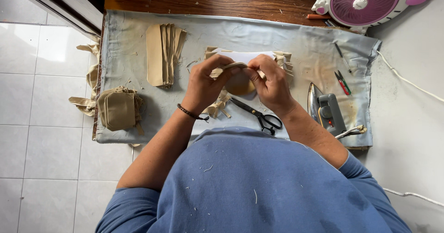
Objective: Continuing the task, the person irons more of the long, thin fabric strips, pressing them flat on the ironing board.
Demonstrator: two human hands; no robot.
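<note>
While both hands work close together above the padded grey cloth [138, 43], I see the left hand [203, 87] and right hand [273, 85] each pinching an end of a small tan fabric piece [236, 66], fingers clamped on its folded edge. Black scissors [259, 115] lie just below. An iron [326, 110] rests to the right, stacked tan pieces [162, 52] to the left.

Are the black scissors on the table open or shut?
Open. The scissors lie on the grey cloth below the right hand, the two handle loops spread apart; the blades part only slightly.
</note>
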